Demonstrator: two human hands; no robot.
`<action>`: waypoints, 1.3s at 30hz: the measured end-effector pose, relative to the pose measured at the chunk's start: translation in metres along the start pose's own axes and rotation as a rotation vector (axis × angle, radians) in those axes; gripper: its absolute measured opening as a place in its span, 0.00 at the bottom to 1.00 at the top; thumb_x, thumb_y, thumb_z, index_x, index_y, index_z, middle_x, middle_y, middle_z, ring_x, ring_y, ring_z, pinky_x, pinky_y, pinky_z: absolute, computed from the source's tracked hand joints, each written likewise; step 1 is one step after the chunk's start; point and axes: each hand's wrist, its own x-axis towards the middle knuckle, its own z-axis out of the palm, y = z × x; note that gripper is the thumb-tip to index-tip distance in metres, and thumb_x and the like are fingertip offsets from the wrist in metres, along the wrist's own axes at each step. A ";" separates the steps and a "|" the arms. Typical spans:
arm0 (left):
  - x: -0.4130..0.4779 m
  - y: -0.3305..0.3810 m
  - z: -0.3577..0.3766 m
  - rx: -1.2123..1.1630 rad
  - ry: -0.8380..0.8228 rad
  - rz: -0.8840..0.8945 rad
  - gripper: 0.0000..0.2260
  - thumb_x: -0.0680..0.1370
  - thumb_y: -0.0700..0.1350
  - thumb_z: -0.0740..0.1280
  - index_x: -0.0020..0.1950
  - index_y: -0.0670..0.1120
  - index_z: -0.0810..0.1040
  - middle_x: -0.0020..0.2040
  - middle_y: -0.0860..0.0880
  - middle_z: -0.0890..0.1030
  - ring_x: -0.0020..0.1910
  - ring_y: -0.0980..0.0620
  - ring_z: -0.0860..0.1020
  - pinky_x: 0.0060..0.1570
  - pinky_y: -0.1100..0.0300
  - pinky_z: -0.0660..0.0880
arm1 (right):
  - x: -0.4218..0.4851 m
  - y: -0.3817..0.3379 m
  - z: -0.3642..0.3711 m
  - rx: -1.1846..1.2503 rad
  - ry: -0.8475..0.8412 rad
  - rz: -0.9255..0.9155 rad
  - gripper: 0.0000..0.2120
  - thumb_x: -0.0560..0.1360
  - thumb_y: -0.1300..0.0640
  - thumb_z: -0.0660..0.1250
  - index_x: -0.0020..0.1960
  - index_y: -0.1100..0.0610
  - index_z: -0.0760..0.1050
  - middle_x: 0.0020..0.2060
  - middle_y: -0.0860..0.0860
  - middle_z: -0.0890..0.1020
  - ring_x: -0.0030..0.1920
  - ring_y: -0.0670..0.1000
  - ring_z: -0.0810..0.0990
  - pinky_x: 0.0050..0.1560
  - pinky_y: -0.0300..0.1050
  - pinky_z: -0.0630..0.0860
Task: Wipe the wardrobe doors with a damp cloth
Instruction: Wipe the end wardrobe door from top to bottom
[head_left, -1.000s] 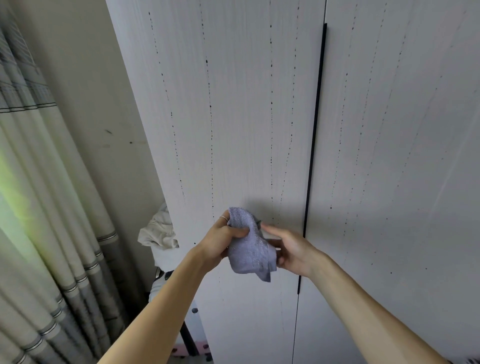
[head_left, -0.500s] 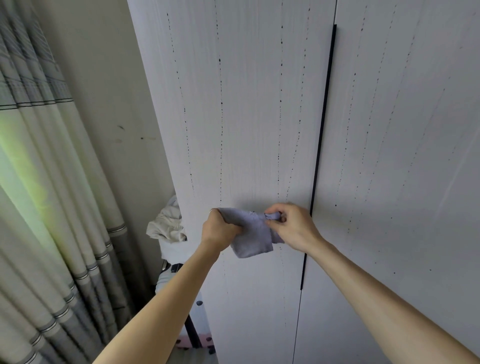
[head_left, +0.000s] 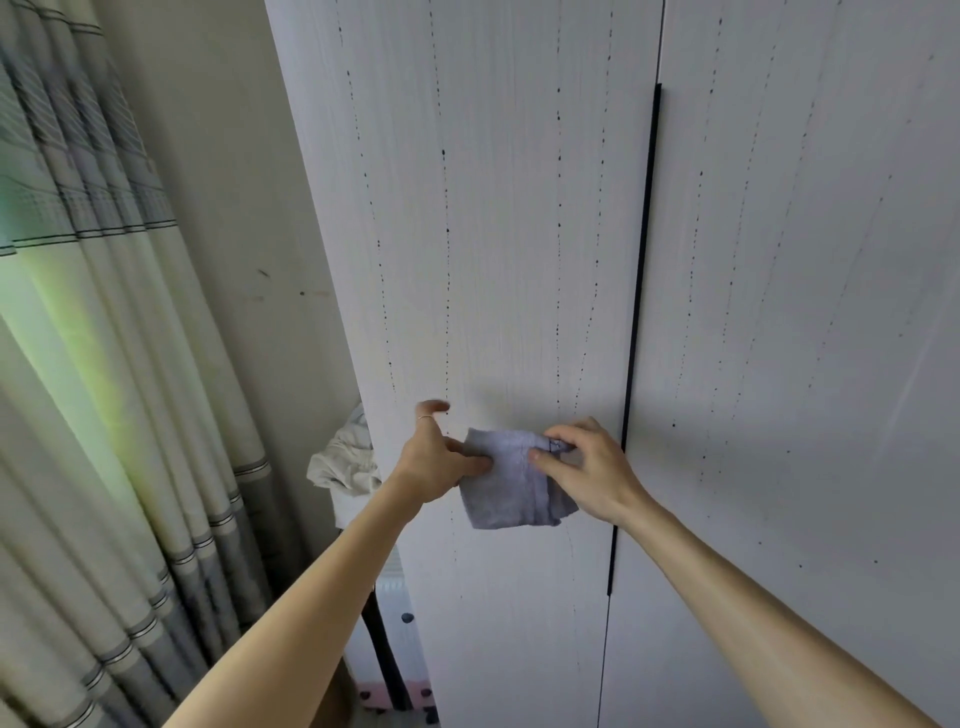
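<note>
Two tall white wardrobe doors fill the view: the left door (head_left: 483, 234) and the right door (head_left: 810, 312), split by a black vertical handle strip (head_left: 641, 270). Both carry faint dotted vertical lines. A pale lavender cloth (head_left: 506, 493) hangs spread in front of the left door's lower middle. My left hand (head_left: 434, 457) pinches its left edge with thumb and fingers, the index finger raised. My right hand (head_left: 592, 467) grips the cloth's upper right corner, close to the handle strip.
A beige wall (head_left: 228, 208) and striped grey-and-cream curtains (head_left: 104, 364) stand to the left. A crumpled white fabric (head_left: 345, 460) lies on a white piece of furniture (head_left: 384, 623) wedged beside the wardrobe, with a dark strap hanging below.
The cloth went from a bunched wad held between both hands to a flatter, spread sheet. Both hands rose slightly and the right hand shifted to the top corner.
</note>
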 end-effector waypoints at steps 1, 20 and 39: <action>-0.002 0.003 0.002 0.069 -0.020 0.041 0.25 0.73 0.44 0.77 0.65 0.53 0.68 0.49 0.48 0.83 0.48 0.48 0.81 0.46 0.57 0.78 | 0.001 -0.001 -0.001 0.017 -0.001 0.007 0.06 0.77 0.52 0.70 0.46 0.55 0.79 0.42 0.47 0.77 0.48 0.43 0.75 0.48 0.35 0.70; -0.026 0.022 0.046 -0.377 -0.163 0.023 0.17 0.75 0.23 0.59 0.43 0.44 0.77 0.42 0.46 0.83 0.44 0.48 0.82 0.44 0.56 0.81 | -0.004 0.021 -0.032 0.674 -0.091 0.303 0.16 0.70 0.79 0.66 0.46 0.60 0.81 0.48 0.54 0.86 0.53 0.58 0.84 0.53 0.54 0.81; 0.011 0.188 -0.108 0.041 0.176 0.477 0.23 0.70 0.24 0.57 0.35 0.49 0.84 0.42 0.47 0.86 0.44 0.45 0.83 0.47 0.53 0.83 | 0.106 -0.160 -0.095 0.213 -0.106 -0.143 0.11 0.71 0.50 0.77 0.40 0.56 0.80 0.31 0.53 0.82 0.30 0.49 0.80 0.33 0.45 0.78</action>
